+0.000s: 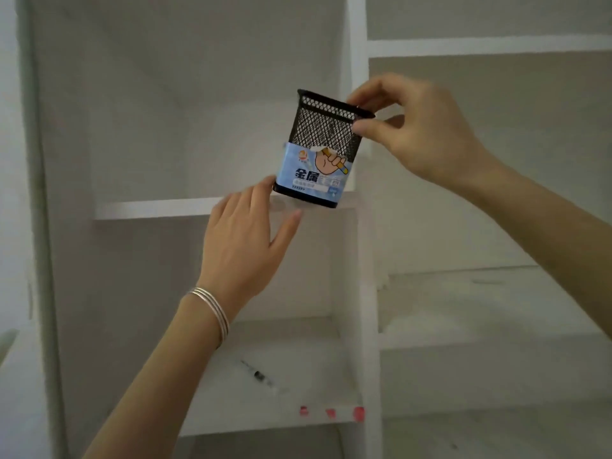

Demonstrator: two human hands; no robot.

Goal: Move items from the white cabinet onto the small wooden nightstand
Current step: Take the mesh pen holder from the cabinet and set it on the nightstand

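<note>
Head view: we see one black mesh pen holder, tilted, centre of frame, above the white cabinet shelf edge.
Right hand: thumb and fingers pinch the holder's top rim at its right corner.
Left hand: fingers spread, fingertips at the holder's lower left corner; we can't tell if they touch.
Label: one blue paper wrap round the holder's lower half.
Bracelets: thin silver bands on the left wrist, count unclear.
Lower shelf: one dark pen-like item, three red marks along its front edge.
</note>
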